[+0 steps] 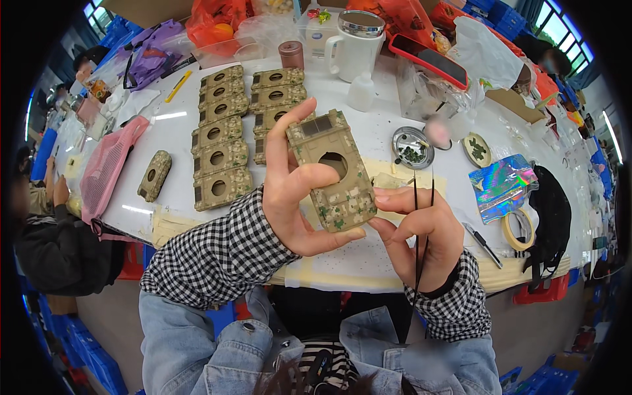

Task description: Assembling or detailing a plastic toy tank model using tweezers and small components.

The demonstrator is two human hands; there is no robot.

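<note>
My left hand (pixel 289 197) grips a camouflage-painted model tank hull (pixel 339 187) by its edges, thumb lying near the round hole in its top. Held above the table, the hull is tilted, with a dark grille at its upper end. My right hand (pixel 424 240) holds a pair of black tweezers (pixel 417 257), their tips pointing up and apart. Its thumb and forefinger touch the hull's lower right corner. Past the hands, a round metal dish (pixel 429 157) holds small dark green pieces; a smaller dish (pixel 476 150) beside it has similar pieces.
Several matching hulls (pixel 220 155) stand in two columns at left, with one hull (pixel 155 176) apart. A white mug (pixel 355 49), a small white bottle (pixel 361 92) and a red-cased phone (pixel 429 60) sit at the back. Right lie masking tape (pixel 518 230), a pen (pixel 482 245) and a shiny pouch (pixel 501 187).
</note>
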